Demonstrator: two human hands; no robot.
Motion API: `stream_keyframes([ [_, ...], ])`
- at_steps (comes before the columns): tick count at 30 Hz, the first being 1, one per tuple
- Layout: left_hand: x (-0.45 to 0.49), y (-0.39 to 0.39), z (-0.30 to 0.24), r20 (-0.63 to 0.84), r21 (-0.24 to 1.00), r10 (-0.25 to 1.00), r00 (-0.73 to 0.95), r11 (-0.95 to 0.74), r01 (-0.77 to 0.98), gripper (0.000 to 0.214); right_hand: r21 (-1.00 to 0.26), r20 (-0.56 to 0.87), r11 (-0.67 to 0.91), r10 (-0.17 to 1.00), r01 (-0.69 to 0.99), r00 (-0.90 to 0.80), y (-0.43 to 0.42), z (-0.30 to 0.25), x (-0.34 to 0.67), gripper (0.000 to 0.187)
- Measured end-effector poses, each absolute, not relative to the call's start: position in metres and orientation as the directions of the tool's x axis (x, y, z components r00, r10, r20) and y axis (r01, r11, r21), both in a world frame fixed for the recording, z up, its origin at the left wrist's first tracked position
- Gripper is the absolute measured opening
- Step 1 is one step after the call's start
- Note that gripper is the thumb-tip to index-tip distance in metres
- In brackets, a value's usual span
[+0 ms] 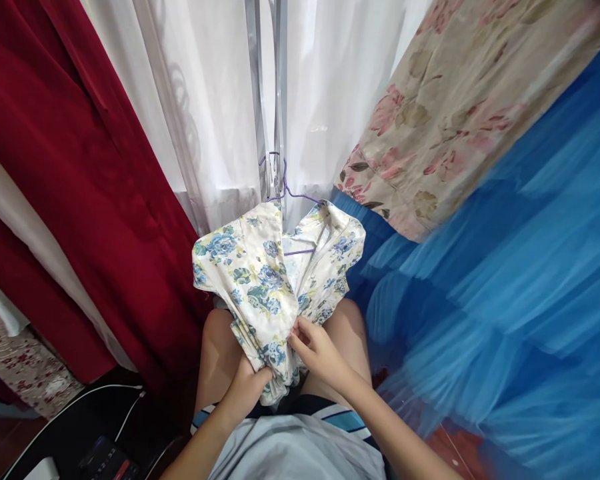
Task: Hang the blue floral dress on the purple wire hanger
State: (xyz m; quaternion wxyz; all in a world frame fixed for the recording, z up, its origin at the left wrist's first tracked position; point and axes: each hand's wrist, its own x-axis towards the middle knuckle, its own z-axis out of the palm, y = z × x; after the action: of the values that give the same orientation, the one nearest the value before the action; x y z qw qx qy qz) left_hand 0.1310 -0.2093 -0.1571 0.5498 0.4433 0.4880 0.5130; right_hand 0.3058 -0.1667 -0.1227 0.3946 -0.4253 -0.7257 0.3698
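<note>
Both hands grip a floral blouse (250, 273) hanging low in a tight corner of drapes and dresses.

The blouse hangs on a purple hanger (291, 193) hooked to a metal pole (267, 100), its lower part gathered over the seated person's bare knees. The left hand (247, 390) is closed around the bunched hem, and the right hand (317, 350) pinches the cloth's edge just beside it. A red curtain (80, 167) crowds in on the left and a sheer white curtain (205, 100) hangs behind the pole. A rose-print fabric (455, 100) and blue tulle (505, 280) press close on the right, the tulle touching the knee. The only open floor is a dark patch at lower left, crossed by a white cable (130, 408).
</note>
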Motion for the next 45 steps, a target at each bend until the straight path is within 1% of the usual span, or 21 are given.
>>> stream_keyframes([
  [2, 0.126, -0.206, -0.159, -0.041, 0.995, 0.995, -0.089, 0.032, -0.096, 0.048, -0.868, 0.250, 0.350, 0.921, 0.352, -0.299, -0.166, -0.123, 0.307, 0.013],
  [4, 0.118, -0.201, -0.165, 0.052, 0.995, 0.961, -0.271, -0.074, -0.071, 0.048, -0.870, 0.219, 0.309, 0.941, 0.384, -0.259, -0.165, -0.124, 0.310, 0.013],
  [6, 0.110, -0.196, -0.173, 0.194, 0.975, 0.865, -0.462, -0.223, -0.008, 0.051, -0.876, 0.184, 0.266, 0.955, 0.403, -0.231, -0.164, -0.127, 0.312, 0.014],
  [8, 0.105, -0.194, -0.179, 0.362, 0.928, 0.753, -0.549, -0.344, 0.142, 0.057, -0.897, 0.147, 0.228, 0.961, 0.379, -0.233, -0.163, -0.130, 0.312, 0.016],
  [10, 0.109, -0.196, -0.184, 0.490, 0.872, 0.705, -0.513, -0.386, 0.302, 0.057, -0.937, 0.095, 0.173, 0.962, 0.302, -0.257, -0.162, -0.132, 0.309, 0.014],
  [12, 0.122, -0.198, -0.188, 0.527, 0.839, 0.761, -0.379, -0.394, 0.375, 0.050, -0.978, 0.041, 0.101, 0.952, 0.184, -0.302, -0.164, -0.133, 0.302, 0.013],
  [15, 0.148, -0.195, -0.193, 0.444, 0.867, 0.881, -0.162, -0.378, 0.324, 0.037, -1.000, 0.013, 0.018, 0.936, 0.011, -0.351, -0.170, -0.133, 0.291, 0.024],
  [17, 0.161, -0.189, -0.196, 0.409, 0.887, 0.907, -0.100, -0.369, 0.277, 0.025, -0.999, 0.009, -0.010, 0.940, -0.053, -0.341, -0.174, -0.132, 0.286, 0.032],
  [19, 0.168, -0.183, -0.196, 0.424, 0.873, 0.903, -0.067, -0.388, 0.295, 0.011, -0.995, -0.012, -0.042, 0.950, -0.090, -0.312, -0.175, -0.130, 0.287, 0.035],
  [20, 0.169, -0.181, -0.196, 0.441, 0.850, 0.897, -0.036, -0.405, 0.336, 0.009, -0.993, -0.025, -0.059, 0.954, -0.105, -0.300, -0.174, -0.128, 0.291, 0.035],
  [22, 0.168, -0.177, -0.195, 0.478, 0.772, 0.877, 0.054, -0.448, 0.452, 0.012, -0.988, -0.026, -0.064, 0.965, -0.140, -0.263, -0.165, -0.118, 0.300, 0.034],
  [24, 0.165, -0.174, -0.194, 0.490, 0.673, 0.857, 0.158, -0.487, 0.556, 0.015, -0.985, 0.012, -0.023, 0.979, -0.168, -0.204, -0.150, -0.099, 0.309, 0.035],
  [26, 0.160, -0.170, -0.193, 0.482, 0.599, 0.847, 0.222, -0.504, 0.622, 0.016, -0.984, 0.081, 0.055, 0.985, -0.172, -0.151, -0.128, -0.070, 0.312, 0.037],
  [28, 0.156, -0.164, -0.191, 0.479, 0.557, 0.845, 0.237, -0.502, 0.662, 0.017, -0.976, 0.170, 0.145, 0.974, -0.161, -0.151, -0.103, -0.034, 0.307, 0.037],
  [30, 0.151, -0.159, -0.191, 0.479, 0.528, 0.844, 0.242, -0.498, 0.688, 0.016, -0.956, 0.247, 0.219, 0.960, -0.196, -0.130, -0.081, 0.002, 0.297, 0.034],
  [33, 0.145, -0.154, -0.197, 0.462, 0.506, 0.849, 0.257, -0.490, 0.710, 0.014, -0.919, 0.305, 0.284, 0.952, -0.274, -0.037, -0.057, 0.041, 0.283, 0.025],
  [35, 0.140, -0.155, -0.202, 0.446, 0.512, 0.857, 0.257, -0.480, 0.713, 0.013, -0.903, 0.320, 0.300, 0.947, -0.307, -0.015, -0.051, 0.050, 0.277, 0.023],
  [38, 0.132, -0.153, -0.194, 0.462, 0.542, 0.854, 0.239, -0.485, 0.686, 0.014, -0.891, 0.350, 0.320, 0.936, -0.323, -0.039, -0.053, 0.045, 0.274, 0.024],
  [41, 0.124, -0.139, -0.152, 0.572, 0.574, 0.794, 0.207, -0.567, 0.590, 0.014, -0.895, 0.379, 0.345, 0.922, -0.282, -0.076, -0.060, 0.035, 0.276, 0.029],
  [43, 0.121, -0.122, -0.105, 0.680, 0.561, 0.718, 0.150, -0.640, 0.525, 0.024, -0.903, 0.390, 0.362, 0.917, -0.233, -0.087, -0.065, 0.033, 0.279, 0.031],
  [45, 0.120, -0.103, -0.055, 0.760, 0.523, 0.644, 0.088, -0.686, 0.505, 0.037, -0.904, 0.408, 0.388, 0.909, -0.178, -0.090, -0.072, 0.037, 0.282, 0.032],
])
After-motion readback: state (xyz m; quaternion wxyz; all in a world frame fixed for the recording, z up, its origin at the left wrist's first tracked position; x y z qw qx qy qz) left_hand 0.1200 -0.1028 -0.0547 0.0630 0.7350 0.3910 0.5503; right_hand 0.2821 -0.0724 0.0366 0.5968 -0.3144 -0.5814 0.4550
